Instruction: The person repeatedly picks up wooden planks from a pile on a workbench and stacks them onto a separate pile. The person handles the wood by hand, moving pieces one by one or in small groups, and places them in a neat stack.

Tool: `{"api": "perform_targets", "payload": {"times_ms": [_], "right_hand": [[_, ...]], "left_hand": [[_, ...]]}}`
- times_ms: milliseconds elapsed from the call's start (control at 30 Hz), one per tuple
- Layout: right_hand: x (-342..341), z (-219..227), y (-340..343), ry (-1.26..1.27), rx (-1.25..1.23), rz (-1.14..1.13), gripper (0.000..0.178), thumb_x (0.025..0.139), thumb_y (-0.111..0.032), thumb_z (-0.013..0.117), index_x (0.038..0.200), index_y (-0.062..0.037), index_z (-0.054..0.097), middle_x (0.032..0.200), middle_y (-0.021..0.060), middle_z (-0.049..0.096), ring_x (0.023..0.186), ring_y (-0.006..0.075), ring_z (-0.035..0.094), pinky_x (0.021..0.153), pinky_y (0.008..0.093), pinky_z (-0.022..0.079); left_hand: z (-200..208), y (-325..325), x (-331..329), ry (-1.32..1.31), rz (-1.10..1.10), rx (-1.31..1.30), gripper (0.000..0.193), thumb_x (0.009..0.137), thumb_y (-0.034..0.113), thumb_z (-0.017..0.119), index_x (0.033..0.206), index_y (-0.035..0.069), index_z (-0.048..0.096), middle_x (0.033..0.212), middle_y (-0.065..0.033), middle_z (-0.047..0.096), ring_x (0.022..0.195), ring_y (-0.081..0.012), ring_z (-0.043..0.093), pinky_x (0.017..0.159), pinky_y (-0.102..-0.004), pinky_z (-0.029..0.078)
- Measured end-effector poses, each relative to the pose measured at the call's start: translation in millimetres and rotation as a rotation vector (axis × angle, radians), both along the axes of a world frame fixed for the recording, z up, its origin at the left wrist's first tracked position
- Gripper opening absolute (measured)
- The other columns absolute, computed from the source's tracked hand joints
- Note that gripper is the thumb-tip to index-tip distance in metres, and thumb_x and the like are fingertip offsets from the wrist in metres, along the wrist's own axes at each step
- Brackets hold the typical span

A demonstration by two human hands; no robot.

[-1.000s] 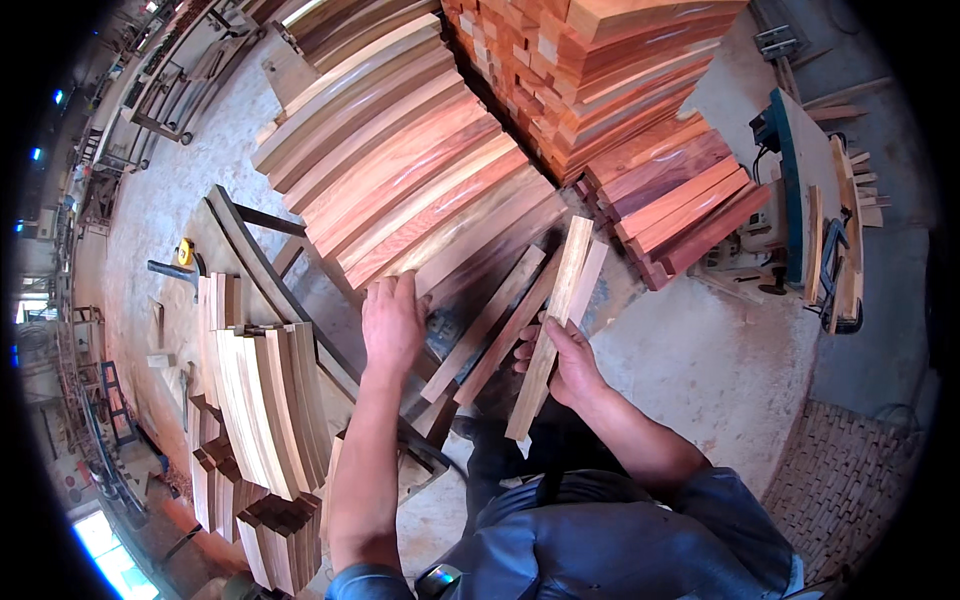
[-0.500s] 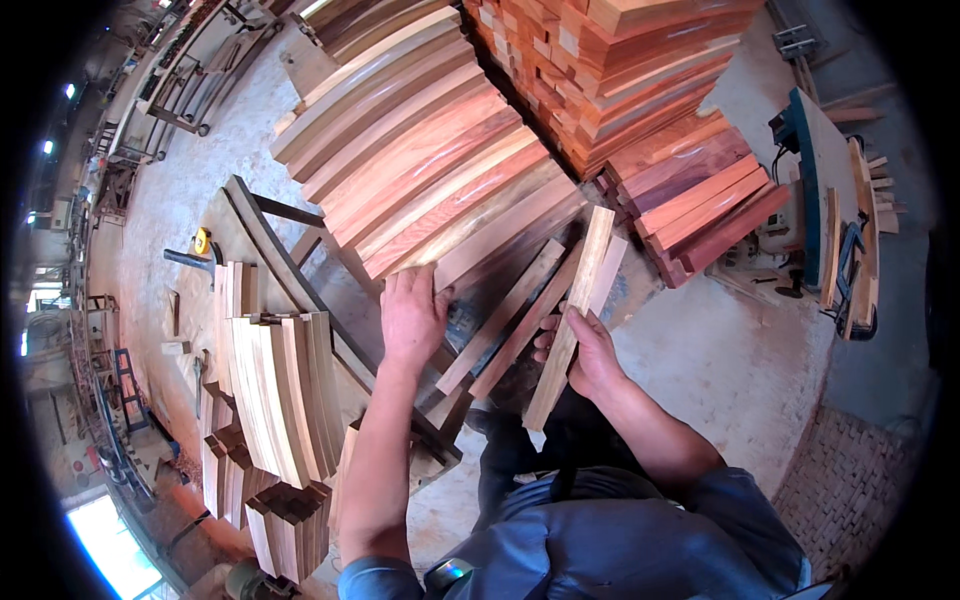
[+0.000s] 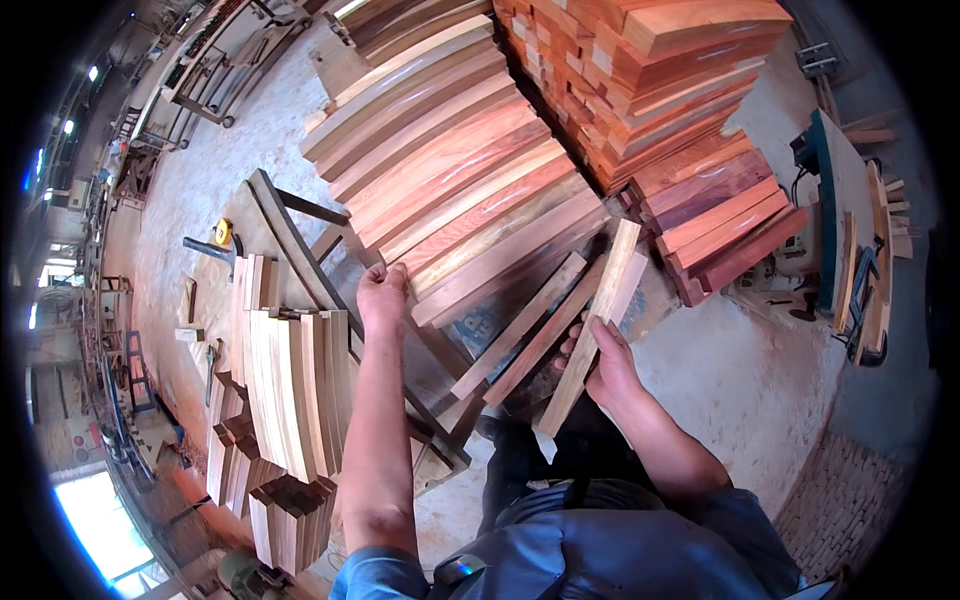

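Note:
My left hand (image 3: 383,294) is closed, thumb and fingers pinching the left end of a wooden slat (image 3: 440,245) in the wide row lying before me. My right hand (image 3: 608,368) grips a pale narrow wooden strip (image 3: 606,285) around its lower half, holding it tilted. Behind that strip shows a pinkish strip (image 3: 628,288); whether my hand holds it too, I cannot tell. Two loose strips, one lighter (image 3: 520,325) and one brownish (image 3: 548,332), lie side by side between my hands. The nearest slat (image 3: 510,258) of the row lies just to the right of my left hand.
A tall stack of reddish wood blocks (image 3: 640,90) rises behind the row, with a lower reddish pile (image 3: 715,215) at right. Upright bundles of pale slats (image 3: 295,390) stand at left, beside a curved dark frame (image 3: 290,235) and a yellow tape measure (image 3: 222,231).
My left hand has moved left, away from the nearest slats to an end farther along the row. My right hand still holds the pale strip. The whole view has shifted slightly.

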State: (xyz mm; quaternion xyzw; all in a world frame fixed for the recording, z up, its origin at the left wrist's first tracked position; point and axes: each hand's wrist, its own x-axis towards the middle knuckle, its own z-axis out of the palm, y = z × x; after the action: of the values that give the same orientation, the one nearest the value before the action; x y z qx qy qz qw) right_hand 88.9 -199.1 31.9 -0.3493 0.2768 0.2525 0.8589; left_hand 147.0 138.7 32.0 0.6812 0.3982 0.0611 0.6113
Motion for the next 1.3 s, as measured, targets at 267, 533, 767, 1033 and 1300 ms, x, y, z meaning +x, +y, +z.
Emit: {"api": "perform_targets", "payload": {"times_ms": [267,533,767,1033,1300], "right_hand": [[-2.7,-7.1,-3.6,0.005,-0.018,0.009,0.021,0.101,-0.031,0.055,0.115,-0.0155,0.055,0.094,0.0034,0.06,0.083,0.021,0.062,0.07,0.0445,0.058],[1.3,-2.9,-2.0,0.022,-0.028,0.03,0.015,0.102,-0.026,0.054,0.109,-0.0133,0.054,0.093,0.0039,0.061,0.081,0.0202,0.064,0.069,0.0432,0.059],[-1.4,-9.2,-8.7,0.007,-0.068,0.036,0.022,0.1,-0.03,0.056,0.114,-0.0133,0.053,0.095,0.0045,0.059,0.082,0.0225,0.061,0.071,0.0456,0.057],[4.6,-12.5,-7.4,-0.001,-0.053,0.047,0.021,0.098,-0.03,0.059,0.113,-0.0152,0.055,0.094,0.004,0.06,0.081,0.021,0.062,0.071,0.0445,0.057],[1.3,-13.1,-7.8,-0.056,-0.038,0.121,0.035,0.098,-0.041,0.057,0.12,-0.0146,0.052,0.096,0.0018,0.058,0.084,0.0199,0.057,0.073,0.0437,0.052]], "left_hand": [[46.1,-7.5,-15.6,-0.104,-0.463,0.396,0.036,0.085,0.015,0.071,0.114,0.0,0.058,0.087,-0.0078,0.062,0.068,-0.0198,0.059,0.065,-0.0341,0.051],[62.0,-13.5,-9.1,-0.013,-0.583,1.026,0.038,0.085,0.024,0.071,0.116,0.003,0.06,0.108,-0.0208,0.064,0.096,-0.0406,0.064,0.082,-0.0473,0.053],[39.3,17.1,-17.3,-0.141,-0.539,0.918,0.04,0.086,0.019,0.07,0.121,0.003,0.061,0.114,-0.0204,0.064,0.102,-0.0391,0.064,0.088,-0.0448,0.052],[32.5,8.9,3.0,-0.031,-0.188,0.919,0.051,0.081,0.021,0.076,0.125,0.002,0.059,0.109,-0.0205,0.062,0.1,-0.0364,0.061,0.089,-0.042,0.051],[19.4,-1.2,6.7,0.065,-0.248,0.986,0.074,0.083,0.023,0.072,0.146,0.006,0.036,0.131,-0.0265,0.049,0.108,-0.0434,0.058,0.087,-0.0486,0.054]]}}
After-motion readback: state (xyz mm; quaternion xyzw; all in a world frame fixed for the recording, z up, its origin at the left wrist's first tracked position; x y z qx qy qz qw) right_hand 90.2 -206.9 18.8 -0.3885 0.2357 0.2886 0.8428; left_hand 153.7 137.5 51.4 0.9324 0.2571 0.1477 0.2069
